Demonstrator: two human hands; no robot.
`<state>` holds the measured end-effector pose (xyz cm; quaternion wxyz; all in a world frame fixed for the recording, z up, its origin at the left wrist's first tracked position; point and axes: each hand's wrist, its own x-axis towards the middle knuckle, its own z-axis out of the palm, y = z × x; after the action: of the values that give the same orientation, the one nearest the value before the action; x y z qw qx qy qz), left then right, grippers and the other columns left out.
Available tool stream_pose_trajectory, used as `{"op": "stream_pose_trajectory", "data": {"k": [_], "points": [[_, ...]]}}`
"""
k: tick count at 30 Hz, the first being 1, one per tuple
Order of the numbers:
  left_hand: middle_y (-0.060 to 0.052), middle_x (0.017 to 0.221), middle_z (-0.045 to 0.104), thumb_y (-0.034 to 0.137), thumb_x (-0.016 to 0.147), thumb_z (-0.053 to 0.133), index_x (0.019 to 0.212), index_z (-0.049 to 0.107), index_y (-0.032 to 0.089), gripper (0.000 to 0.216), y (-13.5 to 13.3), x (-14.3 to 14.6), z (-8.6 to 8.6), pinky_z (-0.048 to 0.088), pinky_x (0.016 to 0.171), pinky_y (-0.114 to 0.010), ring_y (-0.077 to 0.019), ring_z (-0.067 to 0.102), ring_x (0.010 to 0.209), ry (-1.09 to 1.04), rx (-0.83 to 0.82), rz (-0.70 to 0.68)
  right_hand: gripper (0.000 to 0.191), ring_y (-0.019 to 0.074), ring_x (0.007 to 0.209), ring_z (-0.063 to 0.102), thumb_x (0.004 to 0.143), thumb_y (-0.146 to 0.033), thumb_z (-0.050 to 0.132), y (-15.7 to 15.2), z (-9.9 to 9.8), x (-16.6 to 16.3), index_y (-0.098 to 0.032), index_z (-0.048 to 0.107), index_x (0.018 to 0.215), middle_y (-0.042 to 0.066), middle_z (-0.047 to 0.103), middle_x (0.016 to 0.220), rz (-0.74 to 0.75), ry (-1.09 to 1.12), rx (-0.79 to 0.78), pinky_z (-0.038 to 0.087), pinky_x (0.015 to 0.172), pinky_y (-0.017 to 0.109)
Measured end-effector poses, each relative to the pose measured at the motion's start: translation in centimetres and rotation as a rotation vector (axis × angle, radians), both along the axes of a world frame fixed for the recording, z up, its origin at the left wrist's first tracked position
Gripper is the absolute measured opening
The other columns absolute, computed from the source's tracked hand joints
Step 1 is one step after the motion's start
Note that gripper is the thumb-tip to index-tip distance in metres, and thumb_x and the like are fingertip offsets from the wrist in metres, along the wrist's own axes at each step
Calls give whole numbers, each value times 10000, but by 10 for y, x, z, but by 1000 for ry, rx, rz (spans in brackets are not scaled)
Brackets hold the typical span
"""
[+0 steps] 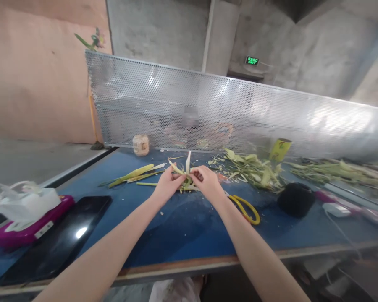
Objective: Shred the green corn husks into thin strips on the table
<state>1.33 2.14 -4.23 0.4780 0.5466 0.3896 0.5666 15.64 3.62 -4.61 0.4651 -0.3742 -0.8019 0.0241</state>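
Observation:
My left hand (168, 183) and my right hand (206, 178) meet over the middle of the blue table, both with fingers pinched. Between them they grip a pale leaf strip (188, 161), whose whitish end stands upright above the fingertips. Green and yellow plant scraps (186, 184) lie just beneath the fingers. To the left rest long yellow-green leaves (130, 174), with a thin green stalk (146, 184) pointing toward my left hand. Yellow-handled scissors (247, 209) lie beside my right forearm, their blades mostly hidden.
A perforated metal screen (164, 100) borders the table's back. Leaf scraps (255, 170), a yellow-green tube (279, 149) and a black spool-like bundle (296, 200) sit to the right. At left are a jar (140, 145), a dark phone or tablet (59, 239) and a purple power strip (28, 230).

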Motion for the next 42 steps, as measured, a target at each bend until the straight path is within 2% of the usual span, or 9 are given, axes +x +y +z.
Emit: {"op": "stream_pose_trajectory", "data": {"k": [6,10,13,17,25,29,33,38,42], "points": [[69,510,526,202,641,583,1259,194,98,738,-1,-2,-1,322,453,-195,-56,416,408,186,11,-29,217,131,663,487,791,-277,440,3,2,0,-175,553,637,20,493,660,-64,16,45,398,659,247],[74,507,515,206,653,567,1225,227,108,673,-5,0,0,330,470,-202,-68,441,431,239,8,-78,148,178,874,480,725,-297,548,3,4,-1,-189,625,789,66,531,892,-95,10,75,349,808,317],[90,481,474,207,674,546,1117,319,126,505,-6,1,2,312,445,-189,-60,421,416,255,26,-138,210,179,943,448,778,-219,489,0,6,0,-275,623,930,26,539,1058,-66,-71,91,289,842,347],[95,474,450,206,689,538,972,376,146,332,-6,1,4,330,438,-190,-57,426,406,221,48,-175,341,159,903,453,829,-127,384,-5,10,3,-328,581,1022,-26,619,991,15,-126,88,259,825,346],[54,586,553,151,699,528,1061,298,151,429,0,-2,-3,402,474,-219,-65,483,417,59,-31,-124,468,194,1080,382,840,-172,337,-10,13,6,-262,268,1293,39,606,1049,76,-164,-117,209,881,415],[48,595,563,124,690,525,1043,304,147,417,-1,-1,-2,407,472,-221,-67,491,410,19,-57,-123,404,189,1106,370,869,-233,268,-11,12,6,-273,316,1268,42,549,1120,101,-170,-191,192,907,434],[36,628,560,130,689,527,978,361,145,333,-5,1,3,417,480,-220,-64,497,448,-23,-85,-119,343,208,1086,374,838,-327,382,-9,13,5,-309,449,1174,24,574,1080,79,-193,-194,194,904,433],[12,660,554,135,680,539,898,408,137,255,-5,2,3,433,493,-230,-82,512,526,-68,-101,-108,276,201,997,443,775,-302,511,-7,10,3,-320,555,1047,18,607,997,43,-180,-152,240,860,396],[5,663,553,132,689,537,994,386,132,340,-4,2,2,436,481,-230,-91,517,539,-77,-111,-100,220,180,948,496,785,-256,496,-5,9,3,-295,574,987,4,621,968,62,-135,-141,249,855,370]]}}
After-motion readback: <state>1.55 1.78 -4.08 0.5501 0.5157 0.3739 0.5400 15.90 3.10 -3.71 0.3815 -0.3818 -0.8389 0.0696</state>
